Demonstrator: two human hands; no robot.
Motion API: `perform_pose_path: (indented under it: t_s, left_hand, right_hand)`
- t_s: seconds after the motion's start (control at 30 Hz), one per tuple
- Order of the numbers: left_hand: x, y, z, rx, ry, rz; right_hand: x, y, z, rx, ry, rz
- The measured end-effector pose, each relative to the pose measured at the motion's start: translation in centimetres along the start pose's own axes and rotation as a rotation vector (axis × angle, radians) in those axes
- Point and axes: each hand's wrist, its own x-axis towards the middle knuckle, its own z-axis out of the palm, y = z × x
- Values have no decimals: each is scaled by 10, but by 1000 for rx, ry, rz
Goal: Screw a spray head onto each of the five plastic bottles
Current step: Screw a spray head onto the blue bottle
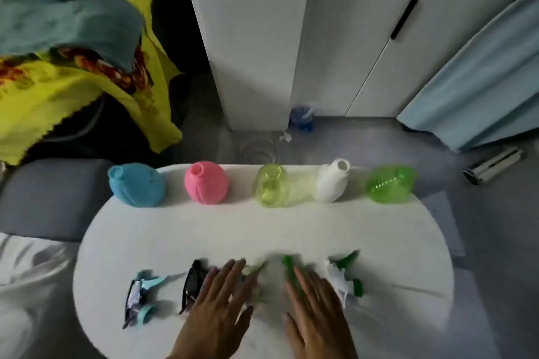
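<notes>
Several open plastic bottles stand in a row along the far edge of the white oval table [408, 242]: blue [135, 185], pink [206, 182], yellow-green [269, 185], white [332, 181] and green [389, 183]. Spray heads lie along the near edge: a light-blue one [143, 294], a black one [192, 283], a white and green one [345, 277], and two partly hidden under my hands, a pale one [256, 269] and a green one [288, 261]. My left hand [217, 306] and my right hand [315, 303] lie flat with fingers straight over the middle spray heads.
A yellow flowered cloth with a teal towel [67, 23] hangs at the upper left. A white cabinet [262, 38] stands behind the table, a light-blue curtain [481, 67] at the right. A grey seat [43, 198] is left of the table. A metal object [493, 166] lies on the floor.
</notes>
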Motion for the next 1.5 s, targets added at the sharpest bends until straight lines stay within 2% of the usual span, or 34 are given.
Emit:
perform_pose_path:
  t_s: [0.07,0.17,0.3,0.5,0.67,0.77,0.93,1.03,1.1,1.17,1.3,1.37,1.43,1.5]
  left_hand:
    - [3,-9,28,86,-14,98]
    - [2,-21,62,181,-24,202]
    - [4,-25,83,282,45,231]
    - [6,-30,89,310,114,226]
    - [0,-27,88,256,64,189]
    - [-9,-26,87,262,45,178]
    - [-10,-15,62,300,130,212]
    - [-19,-13,35,157,239,110]
    - [-33,-31,18,140,254,32]
    - [-50,-57,4,110,186,-64]
    - [-84,-102,-7,251,-113,-292]
    - [-93,-118,0,222,-227,-347]
    - [-96,-129,5,163,-251,-341]
    - [-98,-137,8,113,-151,-308]
  right_hand:
    - [7,8,29,-32,-22,-67]
    - [10,21,68,-75,66,-138]
    - [15,26,98,-114,171,-206]
    - [25,21,122,-113,352,-187]
    - [20,20,123,-67,354,-175]
    - [15,19,121,-45,302,-157]
    - [12,15,109,7,302,-207]
    - [4,1,92,67,344,-279]
    - [-4,-4,88,118,366,-278]
    - [-15,-4,89,145,353,-262]
    - [-38,-11,83,150,324,-278]
    - [-48,-12,78,160,321,-281]
    - [-57,-13,74,178,318,-277]
    - [-64,-14,72,202,323,-268]
